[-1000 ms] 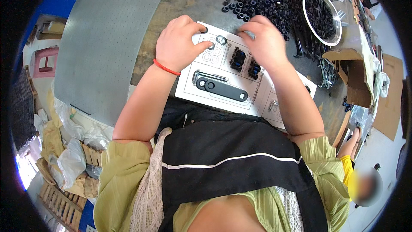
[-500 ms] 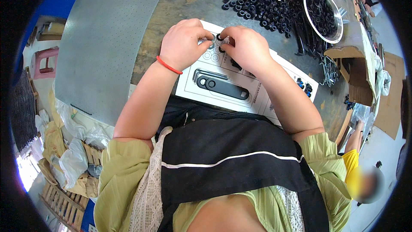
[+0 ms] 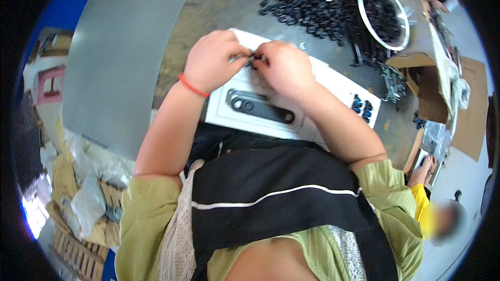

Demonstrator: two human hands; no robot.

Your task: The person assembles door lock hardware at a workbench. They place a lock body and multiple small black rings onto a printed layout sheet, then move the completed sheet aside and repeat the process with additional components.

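My left hand point(image 3: 214, 58) and my right hand point(image 3: 286, 67) meet fingertip to fingertip over the upper part of a white printed sheet point(image 3: 219, 113). Both are closed in a pinch. Something small and dark shows between the fingertips, too blurred to name. Below the hands, a flat black bar with rounded ends and ring shapes point(image 3: 263, 111) lies on the sheet, beside thin bent hex keys point(image 3: 233, 93). Small black and blue parts point(image 3: 362, 108) rest at the sheet's right end, past my right forearm. A red cord bracelet circles my left wrist.
A large heap of small black parts point(image 3: 307, 0) covers the table's far side. Near it are a metal bowl of black parts point(image 3: 383, 15), a pile of metal pieces point(image 3: 391, 86) and an open cardboard box point(image 3: 432, 91). A grey mat point(image 3: 122, 52) lies left. Another person in yellow is at lower right.
The fingertips of my two hands have come together over the sheet; before, they were slightly apart with black rings by the right fingers. The whole view has shifted a little and blurred.
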